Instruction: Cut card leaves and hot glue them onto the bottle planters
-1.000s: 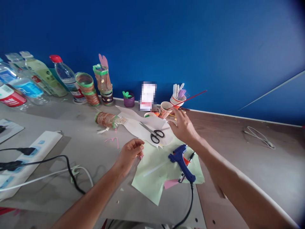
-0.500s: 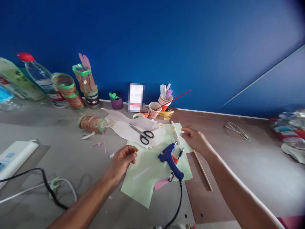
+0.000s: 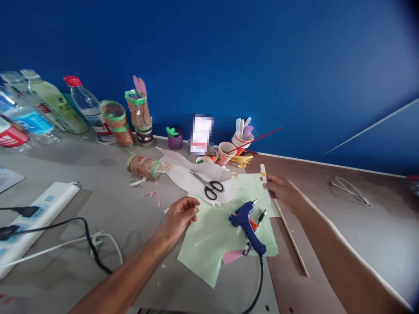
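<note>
My right hand (image 3: 284, 192) is closed around a white marker pen (image 3: 263, 172), lifted just off the right edge of the pale green paper (image 3: 216, 235). My left hand (image 3: 179, 216) rests at the paper's left edge, fingers pinched on a tiny piece I cannot make out. Between the hands a blue glue gun (image 3: 246, 223) lies on the paper with a black pen (image 3: 254, 232) under it. Black-handled scissors (image 3: 209, 185) lie on a white paper sheet (image 3: 183, 172) just beyond.
A thin wooden stick (image 3: 292, 237) lies right of the paper. Cups (image 3: 241, 140), decorated bottles (image 3: 139, 113) and plastic bottles (image 3: 83, 104) line the blue wall. A wrapped bottle (image 3: 144, 166) lies flat. A power strip (image 3: 36, 216) with cables sits left; a white cord (image 3: 352, 188) right.
My right hand came back from the cups at the wall, took hold of the white marker pen on the paper and lifted it. My left hand stayed put.
</note>
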The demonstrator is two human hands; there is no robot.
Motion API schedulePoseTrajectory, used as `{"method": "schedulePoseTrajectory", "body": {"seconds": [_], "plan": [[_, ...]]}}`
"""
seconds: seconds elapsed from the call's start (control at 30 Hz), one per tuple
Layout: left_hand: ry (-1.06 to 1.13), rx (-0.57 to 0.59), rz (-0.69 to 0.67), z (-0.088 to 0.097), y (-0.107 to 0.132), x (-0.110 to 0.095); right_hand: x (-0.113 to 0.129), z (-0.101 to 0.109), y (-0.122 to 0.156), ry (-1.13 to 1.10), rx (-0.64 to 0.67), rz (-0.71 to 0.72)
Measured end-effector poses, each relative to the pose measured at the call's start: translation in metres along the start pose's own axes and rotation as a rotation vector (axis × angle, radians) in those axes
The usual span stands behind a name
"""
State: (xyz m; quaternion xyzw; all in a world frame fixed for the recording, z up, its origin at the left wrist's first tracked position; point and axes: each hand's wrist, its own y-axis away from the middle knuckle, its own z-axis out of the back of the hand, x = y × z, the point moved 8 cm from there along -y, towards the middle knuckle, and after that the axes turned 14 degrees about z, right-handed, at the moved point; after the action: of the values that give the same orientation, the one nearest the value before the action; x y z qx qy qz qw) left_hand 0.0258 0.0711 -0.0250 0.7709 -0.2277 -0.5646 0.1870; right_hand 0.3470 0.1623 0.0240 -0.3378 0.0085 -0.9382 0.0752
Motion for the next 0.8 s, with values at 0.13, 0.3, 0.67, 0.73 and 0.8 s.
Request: {"method": "schedulePoseTrajectory", "body": {"seconds": [0.13,0.3,0.67,0.73,0.8], "plan": [[-0.051,0.013,0.019,-0.004,0.000,0.005,0.044,-0.002,0.041,-0.472,0.009,0.030],[-0.009,0.002,0.029,-0.002,0.003,0.002,0.122,-0.086,0.094,-1.088,0.358,-0.106],[0.339,0.132,0.040,-0.001,0.006,-0.006,0.153,-0.160,0.120,-1.330,0.614,-0.285],[0.377,0.174,0.066,-0.004,0.006,-0.004,0.152,-0.164,0.121,-1.358,0.612,-0.289],[0.378,0.228,0.097,-0.008,0.007,-0.003,0.151,-0.170,0.121,-1.392,0.598,-0.301]]}}
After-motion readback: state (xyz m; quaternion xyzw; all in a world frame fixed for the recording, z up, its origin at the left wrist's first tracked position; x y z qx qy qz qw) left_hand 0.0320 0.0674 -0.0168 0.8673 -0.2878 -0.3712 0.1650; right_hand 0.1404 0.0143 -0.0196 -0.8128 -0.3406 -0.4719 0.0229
